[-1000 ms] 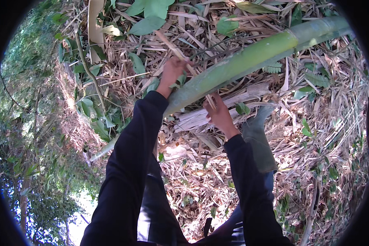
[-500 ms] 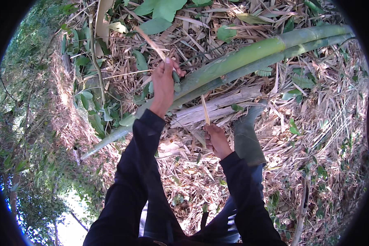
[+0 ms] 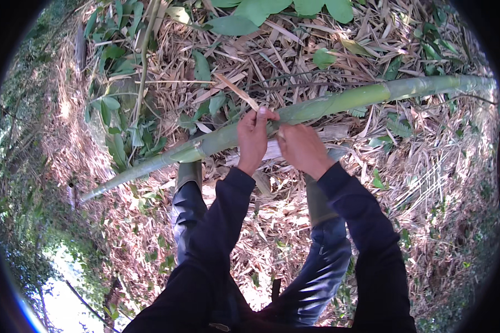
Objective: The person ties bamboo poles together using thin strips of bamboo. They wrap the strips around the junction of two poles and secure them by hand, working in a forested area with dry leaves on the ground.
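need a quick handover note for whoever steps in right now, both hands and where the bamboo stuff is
Left hand: closed on a dry tan strip that sticks up and away from the green bamboo pole.
Right hand: on the pole just beside the left hand; what it grips cannot be made out.
The pole lies slanting across dry leaf litter, in front of the person's boots.
Done: the strip is partly lifted off the pole.
Left: the strip is not yet free at its base.
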A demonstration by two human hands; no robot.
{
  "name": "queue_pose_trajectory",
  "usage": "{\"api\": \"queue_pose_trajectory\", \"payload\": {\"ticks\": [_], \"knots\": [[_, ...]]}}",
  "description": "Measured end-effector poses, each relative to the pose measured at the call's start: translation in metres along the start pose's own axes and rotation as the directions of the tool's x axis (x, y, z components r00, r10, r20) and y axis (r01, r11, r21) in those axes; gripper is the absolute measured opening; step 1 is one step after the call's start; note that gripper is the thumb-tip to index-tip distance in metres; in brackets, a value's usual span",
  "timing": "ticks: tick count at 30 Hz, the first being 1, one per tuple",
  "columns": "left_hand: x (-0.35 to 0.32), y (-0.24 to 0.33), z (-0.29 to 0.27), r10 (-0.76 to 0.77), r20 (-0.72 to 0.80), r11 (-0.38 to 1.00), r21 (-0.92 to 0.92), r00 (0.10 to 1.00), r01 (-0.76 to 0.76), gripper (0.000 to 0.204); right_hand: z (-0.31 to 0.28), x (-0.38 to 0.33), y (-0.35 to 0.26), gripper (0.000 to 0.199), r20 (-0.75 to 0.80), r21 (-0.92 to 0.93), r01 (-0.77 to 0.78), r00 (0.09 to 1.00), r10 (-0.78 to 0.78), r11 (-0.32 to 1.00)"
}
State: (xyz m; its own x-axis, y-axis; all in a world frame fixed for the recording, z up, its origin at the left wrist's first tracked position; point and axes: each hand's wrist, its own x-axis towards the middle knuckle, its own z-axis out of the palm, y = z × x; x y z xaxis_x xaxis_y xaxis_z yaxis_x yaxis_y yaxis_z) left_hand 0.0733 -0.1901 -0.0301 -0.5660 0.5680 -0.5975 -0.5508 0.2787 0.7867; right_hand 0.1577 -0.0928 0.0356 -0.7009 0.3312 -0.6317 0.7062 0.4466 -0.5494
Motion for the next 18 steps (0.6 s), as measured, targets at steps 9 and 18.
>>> {"api": "queue_pose_trajectory", "payload": {"ticks": [9,18], "knots": [[-0.017,-0.007,-0.005,0.140,0.111,0.941,0.293,0.984,-0.167,0.019,-0.044,0.056,0.010,0.011,0.294,-0.605,0.455,0.890,-0.348,0.654],[-0.024,-0.019,0.011,0.347,-0.024,0.861,0.405,0.937,-0.308,0.021,-0.058,0.071,0.006,0.038,0.611,-0.260,0.170,0.791,0.025,0.951]]}}
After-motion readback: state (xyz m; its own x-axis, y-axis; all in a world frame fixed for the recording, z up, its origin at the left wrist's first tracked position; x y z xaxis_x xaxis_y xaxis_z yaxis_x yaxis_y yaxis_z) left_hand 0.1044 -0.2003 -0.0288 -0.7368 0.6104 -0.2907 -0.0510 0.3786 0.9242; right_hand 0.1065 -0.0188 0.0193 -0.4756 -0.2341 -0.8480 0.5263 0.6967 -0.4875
